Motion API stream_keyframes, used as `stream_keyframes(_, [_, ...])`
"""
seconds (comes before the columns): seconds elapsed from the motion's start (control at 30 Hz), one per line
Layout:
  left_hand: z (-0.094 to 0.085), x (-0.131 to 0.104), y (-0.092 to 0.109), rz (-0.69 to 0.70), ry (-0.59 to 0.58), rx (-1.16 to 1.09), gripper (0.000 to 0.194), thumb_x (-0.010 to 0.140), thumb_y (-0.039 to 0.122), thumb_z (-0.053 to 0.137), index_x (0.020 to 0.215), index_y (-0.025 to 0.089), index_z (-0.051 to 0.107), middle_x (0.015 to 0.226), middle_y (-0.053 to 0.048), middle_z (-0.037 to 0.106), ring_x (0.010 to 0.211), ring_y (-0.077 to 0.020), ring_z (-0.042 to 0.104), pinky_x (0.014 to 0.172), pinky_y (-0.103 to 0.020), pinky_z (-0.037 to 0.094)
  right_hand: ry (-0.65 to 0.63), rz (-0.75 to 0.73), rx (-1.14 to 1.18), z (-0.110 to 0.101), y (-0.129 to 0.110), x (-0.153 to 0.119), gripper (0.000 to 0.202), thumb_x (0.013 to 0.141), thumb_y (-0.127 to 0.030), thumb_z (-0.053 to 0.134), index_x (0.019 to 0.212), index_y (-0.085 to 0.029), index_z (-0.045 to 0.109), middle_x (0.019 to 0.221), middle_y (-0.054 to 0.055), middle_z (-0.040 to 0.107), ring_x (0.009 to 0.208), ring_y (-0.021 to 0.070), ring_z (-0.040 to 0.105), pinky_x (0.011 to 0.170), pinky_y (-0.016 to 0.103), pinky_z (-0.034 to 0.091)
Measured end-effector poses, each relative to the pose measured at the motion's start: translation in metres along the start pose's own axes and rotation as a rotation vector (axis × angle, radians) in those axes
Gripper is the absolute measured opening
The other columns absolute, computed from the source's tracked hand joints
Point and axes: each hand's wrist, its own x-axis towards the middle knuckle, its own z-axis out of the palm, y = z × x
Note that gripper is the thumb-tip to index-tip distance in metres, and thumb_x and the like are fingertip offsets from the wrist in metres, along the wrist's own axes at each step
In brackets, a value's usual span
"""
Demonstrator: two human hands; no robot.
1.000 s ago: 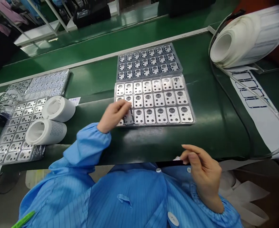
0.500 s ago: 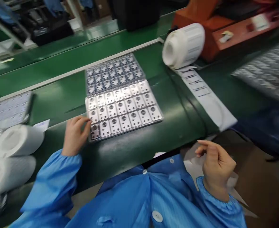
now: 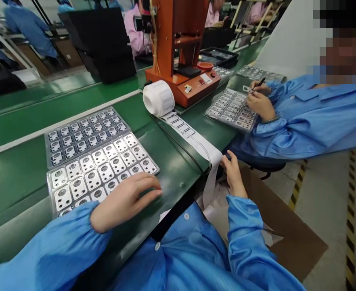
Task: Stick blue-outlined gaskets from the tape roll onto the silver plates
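Note:
My left hand [image 3: 128, 198] hovers over the near right corner of a clear tray of silver plates [image 3: 105, 171], thumb and fingers apart, nothing between them. Behind that tray lies a second one with dark-edged parts [image 3: 85, 135]. At the bench edge my right hand [image 3: 234, 171] is beside the white label strip [image 3: 200, 147], its fingertips near the strip where it bends down over the edge; the fingers are parted and nothing shows between them. The strip runs from a white roll [image 3: 159, 98] and carries several dark-outlined labels near the roll.
An orange machine [image 3: 185, 76] stands behind the roll. Black cables cross the green bench [image 3: 166, 151]. To the right, a person in blue holds a pen and a small plate over another tray [image 3: 232, 109]. Cardboard [image 3: 296, 230] lies below on the right.
The view has swung right. My left hand has left the tray's near left corner and come rightward. My right hand has moved up to the label strip.

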Motion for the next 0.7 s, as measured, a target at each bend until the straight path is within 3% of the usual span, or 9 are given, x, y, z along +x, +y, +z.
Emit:
stream_keyframes(0.1, [-0.004, 0.05, -0.006, 0.036, -0.039, 0.064, 0.026, 0.1, 0.038, 0.049, 0.102, 0.02, 0.068, 0.102, -0.005, 0.073, 0.095, -0.0189, 0.068, 0.088, -0.03, 0.053, -0.113, -0.05, -0.019, -0.003, -0.015, 0.008, 0.087, 0.071, -0.062, 0.07, 0.142, -0.02, 0.044, 0.071, -0.003, 0.061, 0.071, 0.0176, 0.059, 0.068, 0.031, 0.05])
stream_keyframes(0.17, [-0.011, 0.088, -0.022, -0.045, 0.004, 0.087, 0.026, 0.097, 0.038, 0.055, 0.111, 0.02, 0.067, 0.108, -0.006, 0.073, 0.099, -0.0215, 0.069, 0.091, -0.033, 0.053, -0.18, -0.079, -0.041, -0.005, -0.026, 0.01, 0.091, 0.07, -0.061, 0.073, 0.144, -0.019, 0.042, 0.066, -0.006, 0.056, 0.063, 0.0154, 0.053, 0.06, 0.028, 0.046])
stream_keyframes(0.27, [-0.026, 0.145, -0.061, -0.338, 0.243, -0.012, 0.047, 0.088, 0.03, 0.066, 0.134, 0.023, 0.056, 0.115, -0.006, 0.074, 0.109, -0.0244, 0.069, 0.101, -0.036, 0.05, -0.244, -0.115, -0.078, -0.012, -0.038, 0.012, 0.083, 0.073, -0.059, 0.071, 0.141, -0.02, 0.046, 0.064, -0.007, 0.052, 0.056, 0.0139, 0.048, 0.052, 0.026, 0.039])
stream_keyframes(0.4, [-0.044, 0.209, -0.115, -0.513, 0.484, -0.05, 0.086, 0.087, 0.026, 0.067, 0.159, 0.011, 0.021, 0.131, -0.022, 0.066, 0.123, -0.036, 0.064, 0.108, -0.051, 0.044, -0.293, -0.184, -0.164, -0.024, -0.051, 0.016, 0.07, 0.079, -0.057, 0.067, 0.136, -0.019, 0.055, 0.062, -0.006, 0.05, 0.055, 0.0147, 0.049, 0.05, 0.026, 0.04])
stream_keyframes(0.47, [-0.046, 0.233, -0.135, -0.537, 0.58, -0.105, 0.102, 0.084, 0.029, 0.073, 0.161, 0.01, 0.009, 0.136, -0.026, 0.062, 0.129, -0.0387, 0.06, 0.111, -0.053, 0.042, -0.317, -0.226, -0.245, -0.028, -0.057, 0.02, 0.065, 0.081, -0.058, 0.064, 0.133, -0.02, 0.058, 0.062, -0.005, 0.053, 0.056, 0.0155, 0.052, 0.052, 0.027, 0.044])
stream_keyframes(0.57, [-0.042, 0.263, -0.154, -0.493, 0.685, -0.232, 0.121, 0.073, 0.03, 0.084, 0.162, 0.013, 0.004, 0.144, -0.024, 0.056, 0.134, -0.0363, 0.057, 0.114, -0.046, 0.042, -0.37, -0.238, -0.359, -0.028, -0.072, 0.024, 0.063, 0.083, -0.061, 0.058, 0.131, -0.021, 0.062, 0.069, 0.001, 0.066, 0.061, 0.019, 0.062, 0.055, 0.029, 0.049])
stream_keyframes(0.7, [-0.037, 0.294, -0.168, -0.441, 0.861, -0.406, 0.127, 0.07, 0.025, 0.086, 0.162, 0.015, -0.001, 0.159, -0.023, 0.038, 0.146, -0.0291, 0.045, 0.119, -0.038, 0.037, -0.413, -0.232, -0.435, -0.04, -0.091, 0.028, 0.066, 0.082, -0.068, 0.051, 0.129, -0.023, 0.064, 0.094, 0.009, 0.077, 0.081, 0.0276, 0.073, 0.069, 0.036, 0.059])
